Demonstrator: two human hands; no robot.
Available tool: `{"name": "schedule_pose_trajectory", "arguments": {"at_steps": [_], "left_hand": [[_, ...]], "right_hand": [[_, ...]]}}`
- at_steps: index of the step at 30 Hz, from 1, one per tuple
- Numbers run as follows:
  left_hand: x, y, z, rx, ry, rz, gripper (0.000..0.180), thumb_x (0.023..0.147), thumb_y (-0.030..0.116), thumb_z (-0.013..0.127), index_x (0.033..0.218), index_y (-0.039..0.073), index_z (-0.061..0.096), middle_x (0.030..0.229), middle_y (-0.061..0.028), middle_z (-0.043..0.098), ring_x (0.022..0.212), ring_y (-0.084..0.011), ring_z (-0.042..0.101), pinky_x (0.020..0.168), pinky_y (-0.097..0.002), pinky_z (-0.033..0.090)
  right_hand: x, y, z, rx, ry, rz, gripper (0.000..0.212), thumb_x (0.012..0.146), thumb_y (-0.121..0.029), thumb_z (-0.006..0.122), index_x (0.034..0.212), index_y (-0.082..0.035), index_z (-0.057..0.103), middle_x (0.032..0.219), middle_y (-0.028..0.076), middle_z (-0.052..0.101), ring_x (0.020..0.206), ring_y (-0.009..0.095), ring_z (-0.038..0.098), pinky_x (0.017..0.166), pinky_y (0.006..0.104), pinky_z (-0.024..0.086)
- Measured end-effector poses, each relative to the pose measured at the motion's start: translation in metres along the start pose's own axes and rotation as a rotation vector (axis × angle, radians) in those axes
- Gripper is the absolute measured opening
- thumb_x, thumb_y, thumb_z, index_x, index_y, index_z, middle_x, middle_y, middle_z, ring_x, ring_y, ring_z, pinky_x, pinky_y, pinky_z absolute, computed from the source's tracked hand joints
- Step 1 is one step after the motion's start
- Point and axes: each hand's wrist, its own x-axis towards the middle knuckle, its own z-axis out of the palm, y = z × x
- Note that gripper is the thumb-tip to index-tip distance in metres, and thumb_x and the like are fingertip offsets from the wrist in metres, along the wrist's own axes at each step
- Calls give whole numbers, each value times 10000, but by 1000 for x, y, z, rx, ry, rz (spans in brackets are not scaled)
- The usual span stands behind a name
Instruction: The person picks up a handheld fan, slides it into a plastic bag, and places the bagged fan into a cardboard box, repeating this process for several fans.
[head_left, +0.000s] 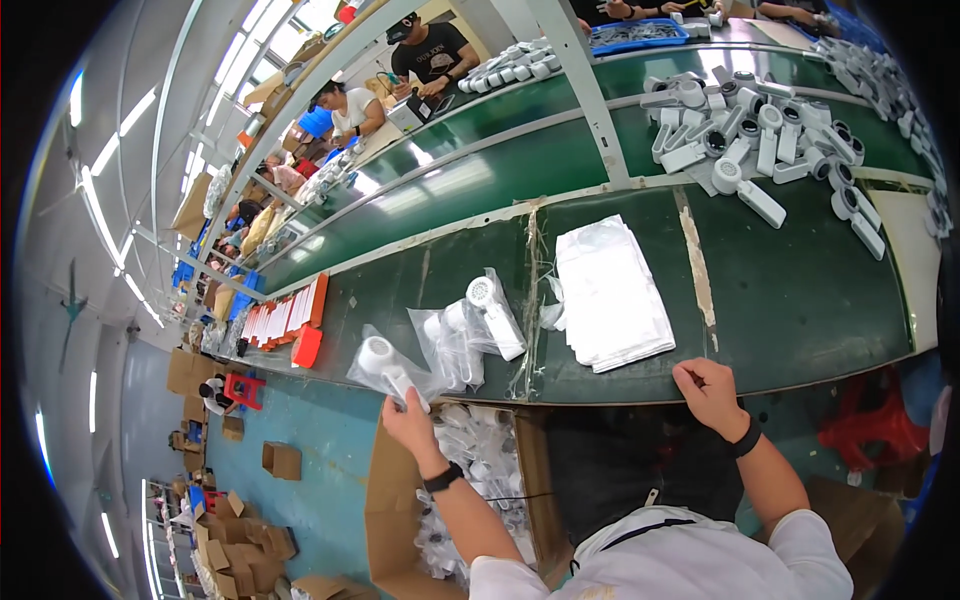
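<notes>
My left hand [408,428] grips a white handheld device with a round grilled head [382,362], wrapped in a clear plastic bag, over the bench's near edge. Just right of it lie more bagged devices [462,345]; the rightmost one [496,318] shows its grilled head. A stack of flat white plastic bags [612,300] rests in the middle of the bench. Beyond its near right corner, my right hand [708,392] hovers at the edge with fingers curled and nothing visible in them. Below my left forearm, an open carton [395,510] holds many bagged devices.
Unbagged devices [745,135] are heaped at the far right of the green bench [800,290]. A metal post [585,95] rises behind the bags. Orange-red boxes [290,318] stand at the left end. Co-workers [440,58] sit across the conveyor. A red stool [870,425] is at lower right.
</notes>
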Motion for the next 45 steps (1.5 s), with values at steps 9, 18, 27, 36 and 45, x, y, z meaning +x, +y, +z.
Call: {"name": "schedule_pose_trajectory", "arguments": {"at_steps": [9, 18, 27, 36, 45], "left_hand": [[20, -46, 47, 264, -77, 135, 373, 807, 250, 702, 1016, -55, 650, 942, -192, 650, 894, -359, 608, 818, -424, 470], [-51, 91, 92, 242, -431, 345, 364, 792, 251, 733, 1046, 7, 640, 1017, -168, 627, 814, -349, 615, 725, -424, 496], [-72, 64, 129, 561, -346, 466, 416, 803, 317, 712, 1038, -2, 587, 995, -196, 565, 844, -423, 608, 714, -476, 504], [-74, 63, 116, 589, -406, 161, 319, 870, 288, 614, 1009, 1, 628, 1142, -238, 563, 888, -411, 616, 713, -472, 499], [-143, 99, 126, -324, -354, 318, 144, 896, 120, 638, 933, -20, 633, 861, -50, 595, 663, -108, 504, 579, -238, 414]], "right_hand": [[1, 0, 0, 4, 13, -7, 97, 843, -96, 671, 848, 1, 681, 704, 94, 636, 526, 150, 566, 497, 265, 434], [3, 2, 0, -103, 50, -76, 77, 829, -88, 673, 833, -12, 682, 696, 95, 633, 519, 172, 572, 494, 276, 437], [-1, 0, -2, -22, 2, -39, 77, 826, -97, 675, 828, -20, 680, 664, 91, 601, 504, 192, 554, 483, 286, 427], [-3, 5, -5, -114, 35, -98, 89, 832, -109, 671, 828, -21, 683, 680, 94, 615, 551, 194, 585, 512, 298, 449], [50, -20, -58, -84, 111, -14, 182, 823, -176, 669, 947, -42, 674, 757, 87, 641, 609, 185, 616, 569, 304, 489]]}}
